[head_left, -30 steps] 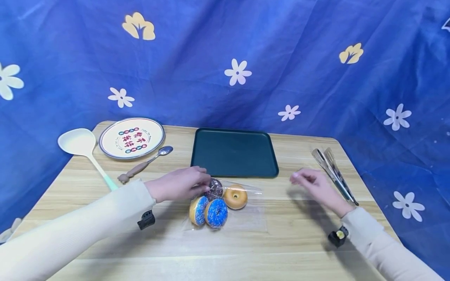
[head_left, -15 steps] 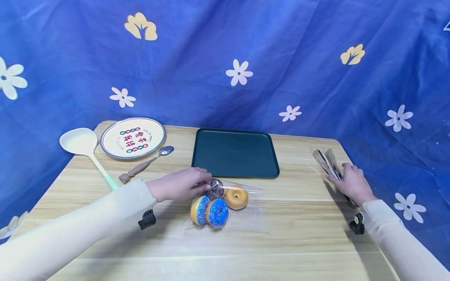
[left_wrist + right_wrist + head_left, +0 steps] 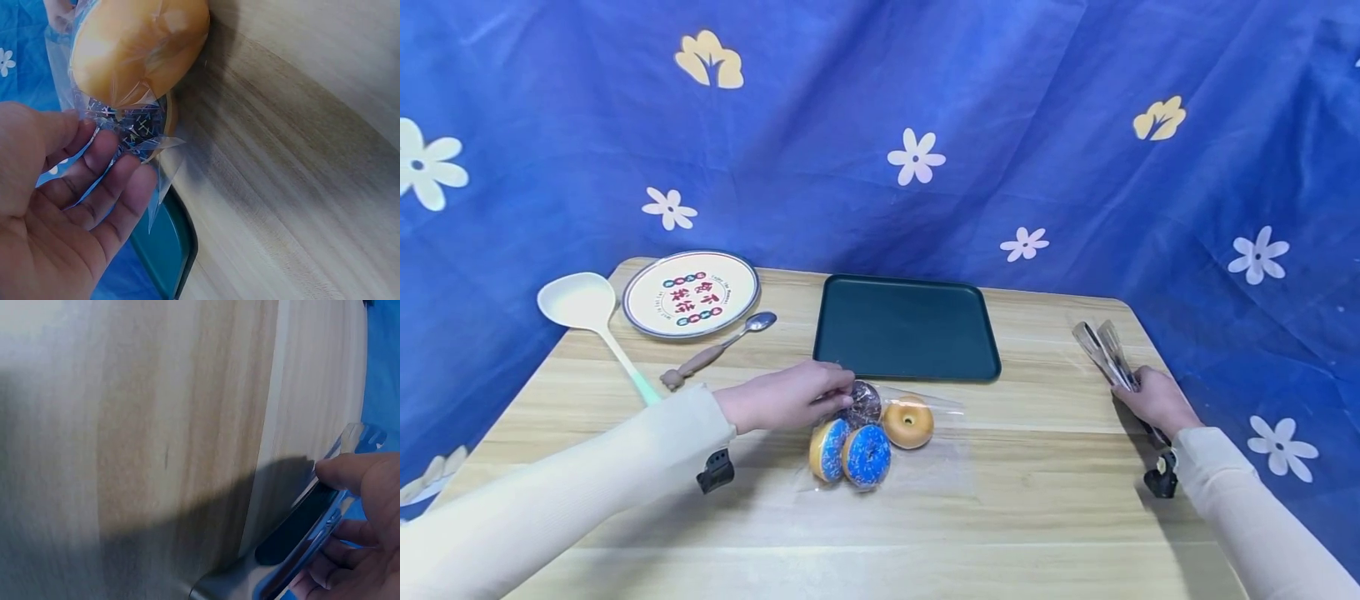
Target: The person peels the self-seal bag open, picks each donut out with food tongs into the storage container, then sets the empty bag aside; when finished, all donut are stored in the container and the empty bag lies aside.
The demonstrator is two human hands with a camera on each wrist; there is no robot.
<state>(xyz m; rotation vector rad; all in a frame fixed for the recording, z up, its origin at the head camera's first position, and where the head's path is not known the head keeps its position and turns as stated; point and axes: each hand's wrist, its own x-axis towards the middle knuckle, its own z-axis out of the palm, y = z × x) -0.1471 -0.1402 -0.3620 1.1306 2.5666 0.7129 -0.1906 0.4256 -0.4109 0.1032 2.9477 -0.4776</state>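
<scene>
A clear plastic bag (image 3: 943, 462) lies mid-table with several donuts inside: two with blue icing (image 3: 867, 456), a plain golden one (image 3: 917, 427) and a dark sprinkled one (image 3: 867, 402). My left hand (image 3: 786, 397) pinches the bag's film between thumb and forefinger, beside the dark donut; the other fingers spread behind it in the left wrist view. At the table's right side, my right hand (image 3: 1161, 402) grips a pair of metal tongs (image 3: 1099, 354) by the handles. In the right wrist view the thumb presses on the tongs' dark grip (image 3: 297, 525), low over the wood.
Behind the bag sits a dark green tray (image 3: 906, 329). Back left are a white plate with red lettering (image 3: 643, 304), a spoon with a brown handle (image 3: 703, 358) and a large white ladle (image 3: 578, 302) with a mint handle. A blue cloth (image 3: 820, 167) hangs behind the table.
My right hand has moved right from beside the tray to the tongs and taken hold of their handles. The left hand stays at the bag.
</scene>
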